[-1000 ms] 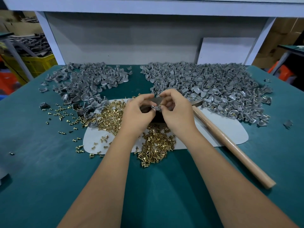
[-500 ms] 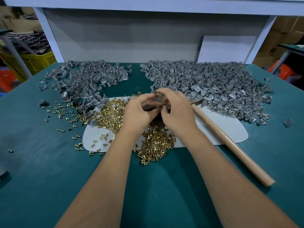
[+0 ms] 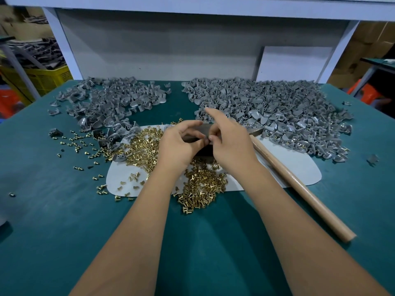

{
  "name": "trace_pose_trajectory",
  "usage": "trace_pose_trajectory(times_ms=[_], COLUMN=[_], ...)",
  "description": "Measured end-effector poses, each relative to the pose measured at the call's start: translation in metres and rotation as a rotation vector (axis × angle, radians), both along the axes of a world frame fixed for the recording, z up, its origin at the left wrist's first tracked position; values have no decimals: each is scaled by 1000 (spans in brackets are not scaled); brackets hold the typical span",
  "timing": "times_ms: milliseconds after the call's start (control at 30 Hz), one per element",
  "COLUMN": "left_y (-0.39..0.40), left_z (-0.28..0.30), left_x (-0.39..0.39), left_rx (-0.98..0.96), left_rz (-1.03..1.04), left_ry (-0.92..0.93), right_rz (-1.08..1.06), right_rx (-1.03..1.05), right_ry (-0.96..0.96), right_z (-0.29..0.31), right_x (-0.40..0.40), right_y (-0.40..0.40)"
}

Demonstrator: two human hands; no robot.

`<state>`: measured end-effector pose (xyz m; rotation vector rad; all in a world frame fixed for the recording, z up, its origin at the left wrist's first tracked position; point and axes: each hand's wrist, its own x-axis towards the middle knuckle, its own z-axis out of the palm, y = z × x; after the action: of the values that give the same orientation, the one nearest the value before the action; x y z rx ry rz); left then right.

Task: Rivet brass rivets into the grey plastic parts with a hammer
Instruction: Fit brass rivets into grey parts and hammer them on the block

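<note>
My left hand [image 3: 178, 146] and my right hand [image 3: 229, 144] meet over a dark block [image 3: 204, 151] at the centre of the white mat [image 3: 299, 169]. Their fingertips pinch a small grey plastic part [image 3: 207, 139] between them; most of it is hidden. My right index finger points up and away. Loose brass rivets [image 3: 202, 186] lie heaped just in front of the hands and a second heap [image 3: 143, 146] lies to the left. The hammer [image 3: 299, 189] lies on the mat to the right, its wooden handle running toward the near right, its head partly hidden behind my right hand.
Two big heaps of grey plastic parts lie at the back: one on the left [image 3: 111, 105], a larger one on the right [image 3: 273, 112]. Stray rivets [image 3: 77, 144] dot the green table [image 3: 64, 231] at left. A white board [image 3: 292, 65] leans against the back wall.
Both hands have stayed together over the block, working the small part. My right index finger has lifted and straightened. The hammer has not moved.
</note>
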<state>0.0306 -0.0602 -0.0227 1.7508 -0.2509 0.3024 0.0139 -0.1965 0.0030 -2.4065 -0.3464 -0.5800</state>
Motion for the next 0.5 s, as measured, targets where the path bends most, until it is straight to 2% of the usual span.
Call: trace_pose_trajectory(times_ms=[167, 367, 500], left_y=[-1, -5, -3], left_z=[0, 5, 6], left_x=[-1, -6, -7], left_rx=[31, 32, 35], left_rz=[8, 12, 47], left_ry=[10, -13, -1], right_rz=[-47, -30, -41], right_rx=[101, 236, 441], right_ry=[113, 77, 132], right_z=[6, -4, -5], right_x=[7, 3, 4], right_y=[2, 0, -4])
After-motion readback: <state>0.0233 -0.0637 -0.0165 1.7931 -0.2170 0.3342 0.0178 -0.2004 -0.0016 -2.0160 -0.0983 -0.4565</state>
